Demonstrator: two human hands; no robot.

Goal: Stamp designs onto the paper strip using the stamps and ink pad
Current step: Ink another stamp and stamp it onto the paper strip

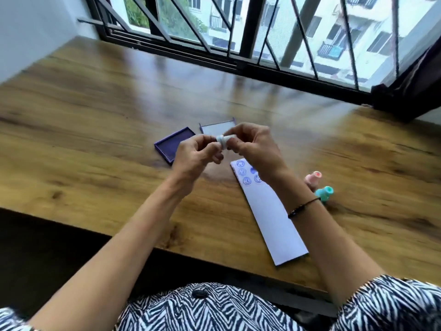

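Both hands hold a small pale-blue stamp [222,140] in the air above the table. My left hand [196,156] pinches its capped end and my right hand [253,145] grips the body. Below lies the white paper strip [269,211] with several blue round prints at its far end, partly hidden by my right wrist. The purple ink pad [172,146] sits open to the left, its clear lid [216,127] behind my hands. A pink stamp [313,177] and a teal stamp [324,193] lie right of the strip.
The wooden table [95,130] runs to a barred window [250,32] at the back. A dark curtain [415,84] hangs at the far right. The table's near edge is just beyond my lap.
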